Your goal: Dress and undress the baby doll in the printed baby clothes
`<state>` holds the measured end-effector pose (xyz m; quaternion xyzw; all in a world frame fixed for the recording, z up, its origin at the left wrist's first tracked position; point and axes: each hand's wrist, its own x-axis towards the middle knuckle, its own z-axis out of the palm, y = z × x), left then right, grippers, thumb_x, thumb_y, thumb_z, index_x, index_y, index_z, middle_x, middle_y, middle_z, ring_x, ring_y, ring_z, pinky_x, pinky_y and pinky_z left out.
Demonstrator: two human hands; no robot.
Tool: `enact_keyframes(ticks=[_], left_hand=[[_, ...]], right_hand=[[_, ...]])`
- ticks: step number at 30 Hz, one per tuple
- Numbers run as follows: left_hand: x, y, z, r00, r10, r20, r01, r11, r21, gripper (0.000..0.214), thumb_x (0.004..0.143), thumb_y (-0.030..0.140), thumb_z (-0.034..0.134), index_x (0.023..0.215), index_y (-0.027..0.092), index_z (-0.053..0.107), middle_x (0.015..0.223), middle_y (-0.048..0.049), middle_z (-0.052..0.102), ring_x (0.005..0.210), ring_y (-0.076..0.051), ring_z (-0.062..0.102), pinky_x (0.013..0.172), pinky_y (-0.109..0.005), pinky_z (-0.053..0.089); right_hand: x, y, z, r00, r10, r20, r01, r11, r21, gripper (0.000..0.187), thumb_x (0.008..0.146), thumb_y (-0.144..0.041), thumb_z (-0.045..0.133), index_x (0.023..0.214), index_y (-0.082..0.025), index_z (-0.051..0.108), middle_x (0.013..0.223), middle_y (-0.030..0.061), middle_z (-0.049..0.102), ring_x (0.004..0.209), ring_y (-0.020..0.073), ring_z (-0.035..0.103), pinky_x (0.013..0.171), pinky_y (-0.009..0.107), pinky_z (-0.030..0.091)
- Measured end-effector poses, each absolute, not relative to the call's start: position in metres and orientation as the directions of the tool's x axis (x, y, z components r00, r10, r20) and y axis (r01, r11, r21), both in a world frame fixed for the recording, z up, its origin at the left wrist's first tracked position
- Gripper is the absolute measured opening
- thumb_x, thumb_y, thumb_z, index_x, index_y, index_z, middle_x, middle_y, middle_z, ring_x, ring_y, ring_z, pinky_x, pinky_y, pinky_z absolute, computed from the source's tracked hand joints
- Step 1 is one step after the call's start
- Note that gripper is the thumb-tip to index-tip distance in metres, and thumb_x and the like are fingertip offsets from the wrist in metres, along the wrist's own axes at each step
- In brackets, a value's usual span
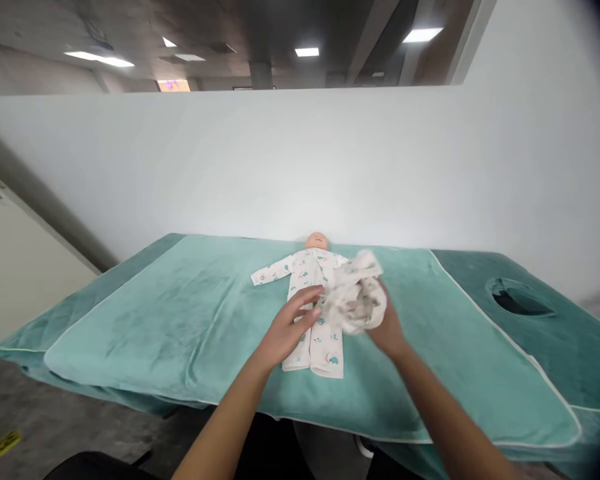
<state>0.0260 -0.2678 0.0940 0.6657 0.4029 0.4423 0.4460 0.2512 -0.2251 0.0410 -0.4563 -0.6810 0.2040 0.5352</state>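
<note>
A baby doll (317,241) lies on its back on the bed, dressed in a white outfit (300,272) with small green prints. Above the doll's body, my right hand (389,323) grips a bunched white patterned baby cloth item (357,297). The item is blurred by motion, so its exact kind is unclear, though a rounded opening shows on its near side. Its folds hide part of my right hand's fingers and one sleeve of the outfit. My left hand (293,328) is just left of the item, thumb and fingers apart, over the outfit's trouser part.
A teal plush cover (145,313) with pale piping lies over a darker green bed sheet (575,347). A dark oval hole (520,303) opens at the bed's right end. The white wall (230,160) borders the far edge. A pale panel (25,260) stands at left.
</note>
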Motion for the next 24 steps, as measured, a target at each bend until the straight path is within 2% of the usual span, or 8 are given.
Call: enact_keyframes(ticks=[3,6,8,11,15,18,21,24], left_hand=[[0.025,-0.239,0.077,0.193,0.959,0.208,0.221,-0.249,0.943,0.041,0.095,0.05,0.056,0.129,0.03,0.065,0.135,-0.0054,0.064,0.118,-0.023,0.063,0.099,-0.035,0.052],[0.023,-0.214,0.046,0.122,0.97,0.208,0.285,-0.235,0.929,0.033,0.095,0.046,0.055,0.116,0.025,0.069,0.12,-0.0059,0.07,0.104,-0.021,0.067,0.091,-0.034,0.054],[0.021,-0.196,0.032,0.055,0.963,0.262,0.298,-0.267,0.916,0.029,0.095,0.043,0.054,0.109,0.023,0.07,0.116,-0.006,0.072,0.104,-0.021,0.067,0.09,-0.034,0.054],[0.018,-0.16,0.027,-0.056,0.945,0.321,0.335,-0.286,0.898,0.025,0.094,0.038,0.053,0.104,0.022,0.07,0.111,-0.0064,0.074,0.105,-0.021,0.067,0.089,-0.034,0.054],[0.017,-0.095,0.03,-0.11,0.937,0.33,0.408,-0.26,0.875,0.026,0.091,0.032,0.054,0.108,0.021,0.071,0.113,-0.0075,0.073,0.107,-0.021,0.066,0.092,-0.034,0.053],[0.023,-0.042,0.029,-0.119,0.942,0.313,0.435,-0.234,0.869,0.031,0.09,0.031,0.055,0.114,0.02,0.071,0.116,-0.0079,0.072,0.107,-0.021,0.065,0.099,-0.037,0.05],[0.035,0.0,0.024,-0.102,0.952,0.29,0.471,-0.21,0.857,0.03,0.092,0.029,0.053,0.113,0.022,0.074,0.115,-0.0072,0.073,0.103,-0.022,0.065,0.1,-0.038,0.048],[0.041,0.023,0.014,-0.05,0.956,0.29,0.573,-0.21,0.792,0.03,0.091,0.024,0.052,0.109,0.024,0.076,0.116,-0.0065,0.073,0.105,-0.024,0.065,0.099,-0.038,0.048]], right_hand=[[0.327,-0.206,0.037,0.08,0.826,0.558,0.66,0.375,-0.65,0.084,0.084,-0.044,0.069,0.156,-0.026,0.03,0.151,0.0158,0.047,0.135,0.0366,0.051,0.108,0.053,0.047],[0.378,-0.202,0.01,0.107,0.915,0.388,0.876,0.098,-0.473,0.08,0.084,-0.038,0.065,0.156,-0.026,0.032,0.15,0.0182,0.046,0.134,0.0401,0.051,0.102,0.054,0.049],[0.396,-0.204,-0.009,0.102,0.967,0.232,0.945,-0.022,-0.325,0.075,0.086,-0.034,0.062,0.155,-0.027,0.034,0.151,0.0186,0.045,0.134,0.0411,0.05,0.101,0.054,0.049],[0.405,-0.206,-0.014,0.049,0.992,0.115,0.971,-0.02,-0.239,0.08,0.085,-0.041,0.063,0.157,-0.029,0.03,0.156,0.0168,0.039,0.14,0.0404,0.044,0.105,0.053,0.046],[0.374,-0.201,0.028,-0.005,0.965,0.263,0.939,0.095,-0.331,0.078,0.082,-0.062,0.061,0.152,-0.037,0.037,0.16,0.0088,0.036,0.148,0.043,0.031,0.108,0.06,0.04],[0.311,-0.174,0.058,-0.02,0.907,0.42,0.791,0.271,-0.548,0.049,0.087,-0.056,0.059,0.131,-0.033,0.059,0.139,0.0112,0.055,0.126,0.0362,0.054,0.098,0.051,0.05],[0.239,-0.117,0.067,-0.053,0.919,0.392,0.652,0.329,-0.683,0.032,0.094,-0.052,0.048,0.11,-0.029,0.064,0.113,0.0096,0.064,0.098,0.0268,0.064,0.083,0.041,0.053],[0.19,-0.043,0.057,-0.001,0.956,0.292,0.737,0.198,-0.646,0.031,0.094,-0.051,0.047,0.09,-0.024,0.061,0.095,0.0084,0.065,0.084,0.0232,0.062,0.077,0.038,0.049]])
